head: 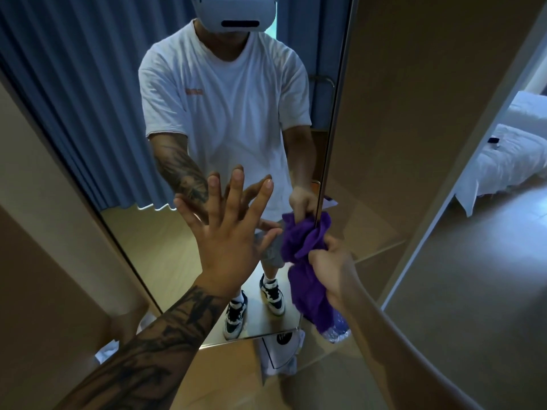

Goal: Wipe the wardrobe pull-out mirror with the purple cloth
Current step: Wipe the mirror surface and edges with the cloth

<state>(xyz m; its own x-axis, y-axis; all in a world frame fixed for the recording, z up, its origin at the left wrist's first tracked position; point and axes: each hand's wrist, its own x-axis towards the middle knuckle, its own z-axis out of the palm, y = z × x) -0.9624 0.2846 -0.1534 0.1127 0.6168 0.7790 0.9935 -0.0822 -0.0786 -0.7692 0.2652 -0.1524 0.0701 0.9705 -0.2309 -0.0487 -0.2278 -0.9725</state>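
Left hand (pixel 228 229) braces flat, fingers (pixel 236 184) spread wide, on the pull-out mirror (pixel 124 161); right hand (pixel 328 258) grips the bunched purple cloth (pixel 302 241) at the mirror's right edge. Flattening the cloth should wipe more evenly.

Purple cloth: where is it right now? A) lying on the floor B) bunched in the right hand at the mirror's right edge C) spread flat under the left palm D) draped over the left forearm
B: the right hand grips the bunched purple cloth against the mirror's right edge, while the left hand is open with fingers spread at the glass.
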